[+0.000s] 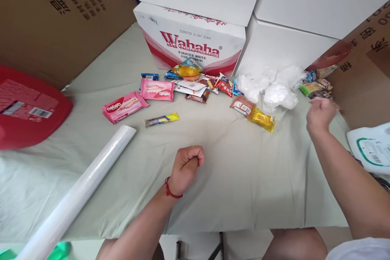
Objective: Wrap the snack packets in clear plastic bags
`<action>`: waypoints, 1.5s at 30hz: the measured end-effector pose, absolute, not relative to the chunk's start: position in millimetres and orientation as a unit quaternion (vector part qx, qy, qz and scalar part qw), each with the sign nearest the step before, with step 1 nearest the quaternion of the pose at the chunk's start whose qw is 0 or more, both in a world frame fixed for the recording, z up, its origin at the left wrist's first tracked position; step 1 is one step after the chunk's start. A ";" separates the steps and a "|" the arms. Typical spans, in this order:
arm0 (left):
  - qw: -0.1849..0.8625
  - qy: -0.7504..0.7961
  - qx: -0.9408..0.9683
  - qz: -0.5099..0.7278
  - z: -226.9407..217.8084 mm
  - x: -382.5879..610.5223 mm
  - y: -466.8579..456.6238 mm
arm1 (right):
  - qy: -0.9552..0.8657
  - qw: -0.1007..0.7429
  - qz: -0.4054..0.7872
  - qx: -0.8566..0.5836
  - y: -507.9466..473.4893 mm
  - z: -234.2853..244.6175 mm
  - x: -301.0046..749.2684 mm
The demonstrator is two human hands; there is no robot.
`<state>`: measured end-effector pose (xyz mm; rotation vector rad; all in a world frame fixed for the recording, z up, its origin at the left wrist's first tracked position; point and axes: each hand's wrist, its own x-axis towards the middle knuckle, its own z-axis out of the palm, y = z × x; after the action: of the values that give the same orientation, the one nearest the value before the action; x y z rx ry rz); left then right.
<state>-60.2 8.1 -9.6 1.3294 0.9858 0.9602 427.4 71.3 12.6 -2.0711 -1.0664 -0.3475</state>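
My left hand rests on the pale green cloth as a closed fist with nothing visible in it; a red cord circles the wrist. My right hand reaches to the right edge of the table, fingers curled beside a dark snack packet; whether it grips anything I cannot make out. Snack packets lie scattered at the back: two pink wafer packs, a yellow-ended bar, a yellow packet and several more in a pile.
A white roll of film lies diagonally at front left. A red plastic item sits at left. Clear plastic bags lie near the right. A Wahaha water carton, white boxes and brown cartons wall the back and sides.
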 end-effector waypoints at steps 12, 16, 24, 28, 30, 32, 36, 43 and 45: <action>0.537 0.535 0.547 0.355 -1.5 -69.0 18.8 | -0.511 0.293 -0.047 -0.807 170.6 36.7 281.9; 0.491 0.522 0.595 0.363 4.6 -71.5 17.6 | -0.601 0.246 -0.065 -0.758 187.9 34.8 278.7; 0.518 0.502 0.572 0.391 7.1 -68.2 15.0 | -0.502 0.551 0.052 -0.665 135.0 87.0 241.9; 0.618 0.483 0.496 0.373 8.7 -59.8 13.2 | -0.394 0.590 0.351 -0.610 53.8 84.5 195.8; 0.673 0.462 0.450 0.362 10.7 -54.5 10.2 | -0.374 0.566 0.415 -0.606 17.3 69.7 173.5; 0.717 0.440 0.414 0.348 12.7 -49.7 5.4 | -0.335 0.559 0.482 -0.585 -8.6 51.2 156.1; 0.734 0.412 0.408 0.353 12.7 -44.8 -4.5 | -0.286 0.564 0.536 -0.559 -28.3 19.5 135.8; 0.692 0.429 0.467 0.346 5.3 -43.8 -3.4 | -0.339 0.566 0.496 -0.565 -32.0 -6.0 124.2; 0.660 0.454 0.476 0.363 4.3 -41.3 -3.0 | -0.355 0.571 0.458 -0.581 -36.8 -7.9 125.1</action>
<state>-41.3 -3.0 4.3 1.0762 1.0265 0.8224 125.1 -36.8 -7.9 -1.3640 -0.8335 1.0735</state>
